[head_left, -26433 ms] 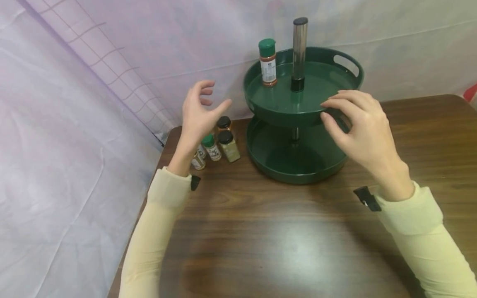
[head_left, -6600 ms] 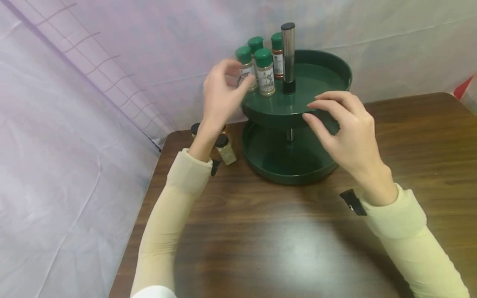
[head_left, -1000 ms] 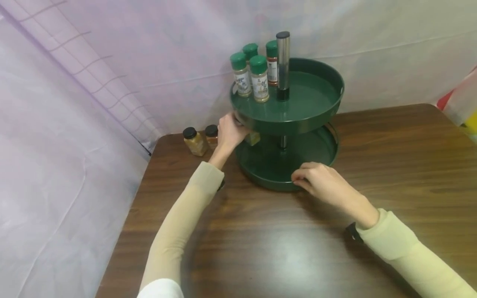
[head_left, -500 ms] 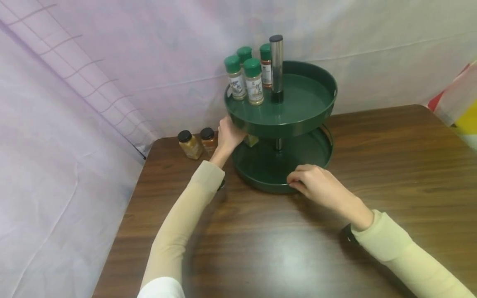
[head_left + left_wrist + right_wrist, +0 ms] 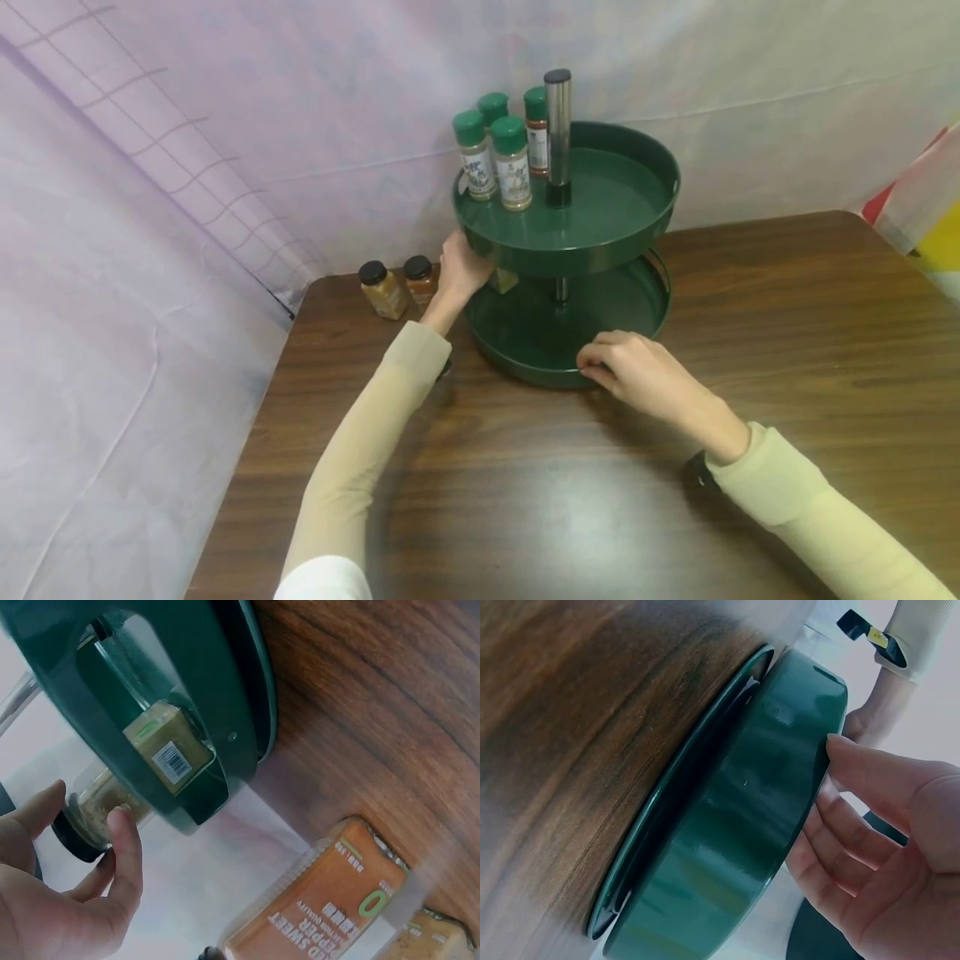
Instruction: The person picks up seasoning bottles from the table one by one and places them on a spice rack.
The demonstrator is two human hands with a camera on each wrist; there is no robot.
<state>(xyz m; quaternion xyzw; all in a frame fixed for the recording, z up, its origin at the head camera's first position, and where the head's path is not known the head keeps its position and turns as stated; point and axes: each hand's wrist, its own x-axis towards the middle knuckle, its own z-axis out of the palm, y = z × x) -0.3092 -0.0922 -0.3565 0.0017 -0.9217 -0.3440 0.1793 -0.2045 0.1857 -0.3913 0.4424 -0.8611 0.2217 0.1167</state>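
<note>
A green two-tier turntable rack [image 5: 577, 260] stands at the back of the table. My left hand [image 5: 461, 268] reaches under its upper tray from the left. In the left wrist view, that hand [image 5: 79, 892] pinches a black-lidded spice jar [image 5: 176, 754] near its lid, with thumb and fingers on opposite sides. The jar's base is inside the lower tray, seen through the handle cutout. My right hand [image 5: 648, 375] grips the front rim of the lower tray [image 5: 517, 362], the thumb outside and the other fingers over the edge, as the right wrist view shows.
Several green-capped spice bottles [image 5: 514, 171] stand on the left of the upper tray, beside the metal post [image 5: 558, 125]. Left of the rack are a yellow-brown jar [image 5: 385, 296] and a red sweet pepper jar [image 5: 315, 907], both black-lidded. A white curtain hangs behind the table.
More green-capped bottles now stand on the upper tray than at first. My left hand has brought a black-lidded jar into the lower tray; my right hand has lowered to its rim. The last half second shows hardly any movement.
</note>
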